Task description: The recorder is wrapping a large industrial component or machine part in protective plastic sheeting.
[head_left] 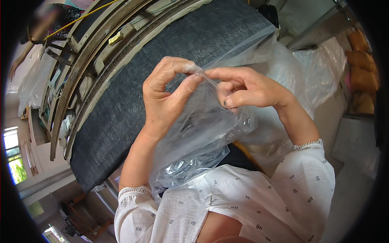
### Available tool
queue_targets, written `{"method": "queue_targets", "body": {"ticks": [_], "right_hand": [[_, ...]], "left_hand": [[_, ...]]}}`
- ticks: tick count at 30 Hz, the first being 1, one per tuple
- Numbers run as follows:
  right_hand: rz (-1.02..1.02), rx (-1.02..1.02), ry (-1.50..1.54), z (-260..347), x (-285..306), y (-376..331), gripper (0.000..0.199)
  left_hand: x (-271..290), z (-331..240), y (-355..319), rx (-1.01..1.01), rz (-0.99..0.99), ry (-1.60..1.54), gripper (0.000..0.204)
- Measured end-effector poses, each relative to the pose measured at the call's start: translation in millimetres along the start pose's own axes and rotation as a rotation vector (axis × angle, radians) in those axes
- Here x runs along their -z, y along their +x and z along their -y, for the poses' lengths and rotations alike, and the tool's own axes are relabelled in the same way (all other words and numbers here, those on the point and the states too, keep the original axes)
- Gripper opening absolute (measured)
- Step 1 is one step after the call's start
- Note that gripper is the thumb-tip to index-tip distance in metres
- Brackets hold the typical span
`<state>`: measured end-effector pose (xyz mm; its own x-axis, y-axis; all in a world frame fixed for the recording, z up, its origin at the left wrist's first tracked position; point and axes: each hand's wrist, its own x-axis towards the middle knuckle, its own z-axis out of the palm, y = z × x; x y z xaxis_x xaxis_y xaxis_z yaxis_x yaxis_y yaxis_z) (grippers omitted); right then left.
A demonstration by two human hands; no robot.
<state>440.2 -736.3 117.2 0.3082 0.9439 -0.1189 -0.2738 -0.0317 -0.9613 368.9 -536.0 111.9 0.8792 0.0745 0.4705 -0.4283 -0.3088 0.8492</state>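
Clear plastic bag [202, 137] hangs centre frame, near the chest, crinkled, dark contents at the bottom, too blurred to name. Left hand [164, 97] pinches the bag's top edge, thumb against forefinger. Right hand [243, 89] pinches the same edge just beside it, other fingers curled in. Dark grey felt slab [162, 60] lies behind; more clear plastic sheeting [308, 69] far right.

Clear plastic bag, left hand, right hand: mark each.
clear plastic bag [198, 137], head view, crinkled middle below the hands
left hand [162, 99], head view, back of the hand
right hand [253, 91], head view, back of the hand
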Motion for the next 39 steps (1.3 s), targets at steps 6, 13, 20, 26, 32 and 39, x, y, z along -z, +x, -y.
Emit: {"method": "queue_targets", "body": {"ticks": [6, 13, 20, 26, 32, 39], "right_hand": [[-0.088, 0.028, -0.144, 10.7, 2.9, 3.4, 0.039], [-0.602, 0.644, -1.45, 22.2, 16.8, 38.4, 0.011], [-0.415, 0.463, -1.117, 16.4, -28.8, 39.4, 0.012], [-0.179, 0.259, -1.45, -63.7, 13.7, 1.2, 0.01], [-0.152, -0.846, -2.114, -117.0, 154.3, -136.1, 0.009], [-1.2, -0.33, -2.198, 57.7, 254.6, -91.6, 0.018]], "left_hand": [[6.3, -4.5, -7.9, 0.141, -0.058, -0.098, 0.009], [18.1, -11.3, -13.3, 0.151, -0.14, -0.332, 0.009], [47.1, -30.6, -43.4, 0.338, -0.417, -0.656, 0.014], [157.1, -49.4, -111.4, 0.125, -0.782, -0.116, 0.026], [394.0, -52.8, -275.5, 0.283, -1.067, 0.617, 0.027], [539.3, -18.7, -463.9, 0.92, -0.765, 1.554, 0.034]]}}
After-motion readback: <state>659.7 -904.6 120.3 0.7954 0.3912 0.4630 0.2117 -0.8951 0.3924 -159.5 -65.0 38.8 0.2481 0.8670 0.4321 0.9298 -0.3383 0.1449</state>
